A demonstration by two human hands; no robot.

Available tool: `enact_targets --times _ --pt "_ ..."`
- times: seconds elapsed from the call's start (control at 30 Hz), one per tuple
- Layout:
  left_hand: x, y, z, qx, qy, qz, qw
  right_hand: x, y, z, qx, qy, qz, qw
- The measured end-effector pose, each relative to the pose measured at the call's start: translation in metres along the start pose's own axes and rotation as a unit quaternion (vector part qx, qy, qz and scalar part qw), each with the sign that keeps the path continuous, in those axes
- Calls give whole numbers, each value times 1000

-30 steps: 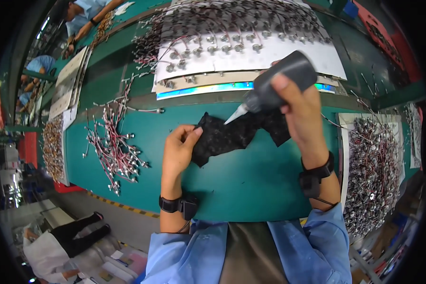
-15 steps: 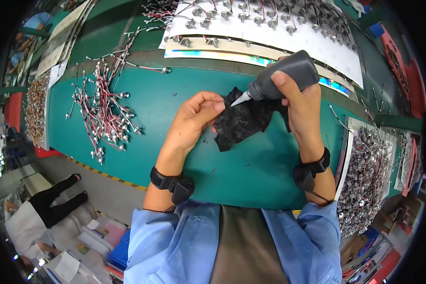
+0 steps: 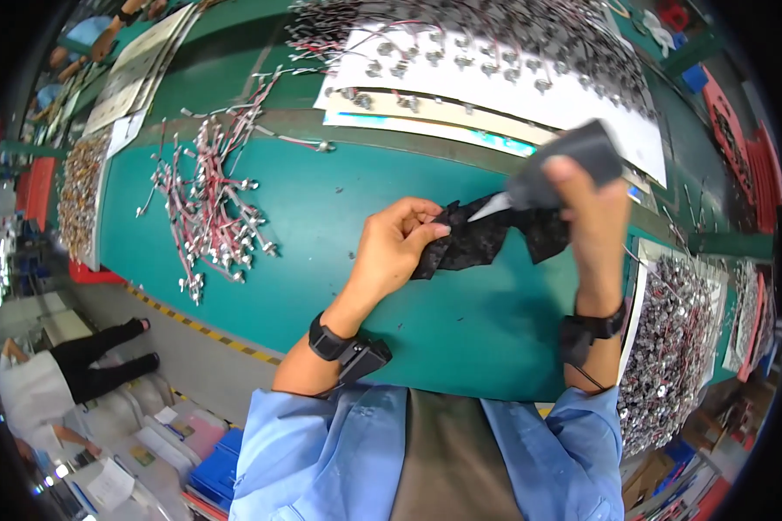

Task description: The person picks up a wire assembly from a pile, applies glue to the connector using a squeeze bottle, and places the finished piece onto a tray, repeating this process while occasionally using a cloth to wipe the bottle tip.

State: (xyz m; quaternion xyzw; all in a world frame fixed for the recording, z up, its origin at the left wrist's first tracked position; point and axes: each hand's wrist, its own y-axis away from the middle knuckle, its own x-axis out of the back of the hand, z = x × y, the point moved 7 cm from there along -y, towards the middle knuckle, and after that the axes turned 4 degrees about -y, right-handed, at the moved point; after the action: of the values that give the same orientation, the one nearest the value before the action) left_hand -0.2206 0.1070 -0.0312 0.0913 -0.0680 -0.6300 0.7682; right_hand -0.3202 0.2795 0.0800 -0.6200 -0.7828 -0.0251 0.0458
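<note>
My left hand (image 3: 393,247) is closed in a pinch at the left edge of a crumpled, dark-speckled black cloth (image 3: 473,247). Anything small between those fingertips is hidden. In my right hand (image 3: 595,230), blurred by motion, is a dark grey squeeze bottle (image 3: 573,161) with a pale tapered nozzle, tilted down to the left. The nozzle tip lies over the cloth, close to my left fingertips. Part of the cloth hangs beneath the bottle, beside my right hand.
Left on the green table (image 3: 321,286) lies a pile of wired metal parts (image 3: 217,208). A white board (image 3: 504,87) at the back bears rows of similar parts. Heaped trays (image 3: 669,347) stand at right. Another person (image 3: 56,382) is at lower left.
Both hands, the cloth and the bottle have shifted right. The bottle has drawn back to the right from my left fingertips. The view itself has moved slightly too.
</note>
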Motion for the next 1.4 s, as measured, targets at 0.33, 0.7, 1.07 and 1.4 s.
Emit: enact_targets --times 0.33,0.7,1.07,1.4 --pt "57 53 44 -142 -189 217 947 117 -9 -18 175 -223 100 954" --pt "158 113 31 -95 -497 426 750 111 -16 -17 139 -352 73 923" --pt "136 82 64 -97 -114 377 914 80 2 -22 145 -406 -59 900" --pt "28 25 74 -131 119 129 976 1 40 -28 234 -174 23 956"
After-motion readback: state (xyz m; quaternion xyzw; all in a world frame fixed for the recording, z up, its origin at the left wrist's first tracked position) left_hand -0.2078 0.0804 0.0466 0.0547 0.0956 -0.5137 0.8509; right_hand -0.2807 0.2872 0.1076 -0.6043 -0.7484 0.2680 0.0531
